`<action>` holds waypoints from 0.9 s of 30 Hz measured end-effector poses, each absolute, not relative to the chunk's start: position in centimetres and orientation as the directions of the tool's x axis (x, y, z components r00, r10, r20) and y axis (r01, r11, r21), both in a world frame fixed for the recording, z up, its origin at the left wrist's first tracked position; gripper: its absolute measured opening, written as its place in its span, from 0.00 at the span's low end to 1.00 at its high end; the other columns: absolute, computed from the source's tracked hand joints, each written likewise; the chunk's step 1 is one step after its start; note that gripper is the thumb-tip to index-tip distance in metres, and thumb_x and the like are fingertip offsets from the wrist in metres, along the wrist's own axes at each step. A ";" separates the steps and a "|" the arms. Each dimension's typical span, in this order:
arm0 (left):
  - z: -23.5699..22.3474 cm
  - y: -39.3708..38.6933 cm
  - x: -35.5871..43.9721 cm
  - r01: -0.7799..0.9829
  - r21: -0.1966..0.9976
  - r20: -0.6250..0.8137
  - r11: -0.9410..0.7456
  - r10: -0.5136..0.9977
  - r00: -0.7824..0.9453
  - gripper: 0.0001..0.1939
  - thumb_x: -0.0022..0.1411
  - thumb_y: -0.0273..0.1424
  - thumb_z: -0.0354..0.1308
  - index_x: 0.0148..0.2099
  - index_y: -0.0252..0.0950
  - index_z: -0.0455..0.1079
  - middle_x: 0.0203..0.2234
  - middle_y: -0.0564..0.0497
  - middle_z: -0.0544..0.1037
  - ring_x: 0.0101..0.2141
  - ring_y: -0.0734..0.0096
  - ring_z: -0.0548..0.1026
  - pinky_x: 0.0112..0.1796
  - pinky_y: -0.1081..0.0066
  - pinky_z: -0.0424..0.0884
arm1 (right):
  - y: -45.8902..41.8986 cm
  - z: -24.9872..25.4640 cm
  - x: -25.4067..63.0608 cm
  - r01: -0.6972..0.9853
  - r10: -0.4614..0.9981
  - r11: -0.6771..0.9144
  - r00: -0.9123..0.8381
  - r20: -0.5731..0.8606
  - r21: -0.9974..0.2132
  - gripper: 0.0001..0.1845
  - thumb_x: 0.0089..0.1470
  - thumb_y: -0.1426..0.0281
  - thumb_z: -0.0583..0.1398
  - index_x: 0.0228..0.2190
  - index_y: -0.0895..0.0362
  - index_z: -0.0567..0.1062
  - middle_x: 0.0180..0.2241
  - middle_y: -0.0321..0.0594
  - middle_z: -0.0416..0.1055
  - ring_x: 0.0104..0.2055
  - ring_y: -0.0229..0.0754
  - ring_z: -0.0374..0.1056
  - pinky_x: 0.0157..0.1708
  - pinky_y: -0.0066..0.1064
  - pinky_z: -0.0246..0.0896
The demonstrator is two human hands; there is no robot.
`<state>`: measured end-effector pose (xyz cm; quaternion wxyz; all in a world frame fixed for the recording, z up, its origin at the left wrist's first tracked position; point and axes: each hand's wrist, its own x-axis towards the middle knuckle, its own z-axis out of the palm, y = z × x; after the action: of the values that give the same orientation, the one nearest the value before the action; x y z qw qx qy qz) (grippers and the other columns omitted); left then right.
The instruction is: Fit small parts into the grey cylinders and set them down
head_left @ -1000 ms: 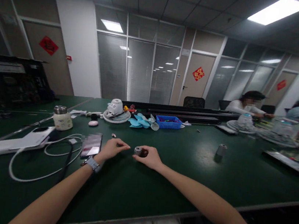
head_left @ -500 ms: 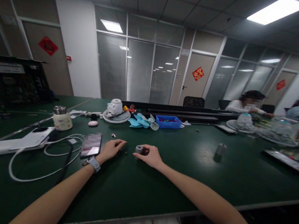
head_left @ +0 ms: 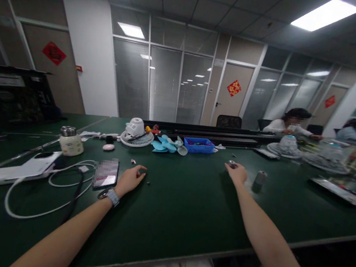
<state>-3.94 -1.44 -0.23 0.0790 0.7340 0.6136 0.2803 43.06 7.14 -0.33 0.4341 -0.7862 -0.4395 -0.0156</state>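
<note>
My right hand [head_left: 236, 173] is stretched far out over the green table [head_left: 181, 204], its fingers closed round a small grey and dark cylindrical part [head_left: 232, 163]. A second grey cylinder [head_left: 260, 181] stands upright just right of that hand. My left hand [head_left: 131, 179], with a watch on the wrist, rests on the table with its fingers curled and pinched; what they hold, if anything, is too small to make out. A tiny dark screw [head_left: 148, 183] lies just right of it, and a small pale piece [head_left: 133, 161] lies behind it.
Left of my left hand lie a phone [head_left: 106, 173], a white power bank [head_left: 10, 170] with looped cables, and a jar [head_left: 71, 141]. Farther back are a white fan body [head_left: 136, 131], blue fan blades [head_left: 167, 145] and a blue tray [head_left: 200, 145]. Other people sit at the far right.
My right hand has lifted the small cylinder from the table's middle and carried it forward and right, near the standing grey cylinder. My left hand stayed almost still.
</note>
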 end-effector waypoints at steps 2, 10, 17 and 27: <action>-0.2 -1.4 -3.9 0.860 0.455 0.313 -0.231 0.945 0.088 0.18 0.58 0.38 0.49 0.48 0.38 0.69 0.24 0.53 0.74 0.27 0.70 0.72 0.28 0.73 0.61 | 7.0 -0.6 43.3 0.681 0.695 -0.272 0.628 0.350 -0.680 0.25 0.43 0.54 0.62 0.40 0.58 0.76 0.38 0.50 0.74 0.40 0.52 0.70 0.37 0.36 0.62; 0.0 -1.6 -4.0 0.875 0.454 0.303 -0.167 0.953 0.024 0.16 0.59 0.36 0.49 0.48 0.38 0.68 0.26 0.52 0.76 0.29 0.68 0.74 0.29 0.73 0.63 | 3.3 3.1 32.3 0.909 0.615 0.158 0.214 0.759 -0.385 0.28 0.50 0.61 0.59 0.52 0.59 0.65 0.52 0.53 0.62 0.54 0.53 0.56 0.51 0.46 0.47; 0.1 -1.8 -3.9 0.890 0.426 0.303 -0.161 0.953 0.027 0.15 0.59 0.35 0.49 0.47 0.39 0.68 0.28 0.51 0.77 0.31 0.67 0.75 0.31 0.73 0.63 | -2.0 1.4 17.2 0.582 0.637 0.764 -0.611 0.471 -0.279 0.21 0.52 0.55 0.58 0.47 0.49 0.73 0.49 0.43 0.67 0.52 0.46 0.60 0.50 0.40 0.52; 0.1 -1.7 -3.9 0.895 0.413 0.287 -0.166 0.957 0.045 0.16 0.60 0.36 0.48 0.48 0.39 0.68 0.27 0.51 0.77 0.30 0.67 0.74 0.30 0.73 0.63 | 0.3 3.0 22.5 0.641 0.714 0.662 -0.382 0.587 -0.388 0.14 0.56 0.59 0.55 0.38 0.49 0.78 0.39 0.37 0.75 0.43 0.42 0.68 0.45 0.35 0.57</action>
<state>-3.90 -1.74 0.12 0.0609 0.7203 0.6429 0.2533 22.52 0.32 3.02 0.3772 -0.4081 -0.8300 0.0485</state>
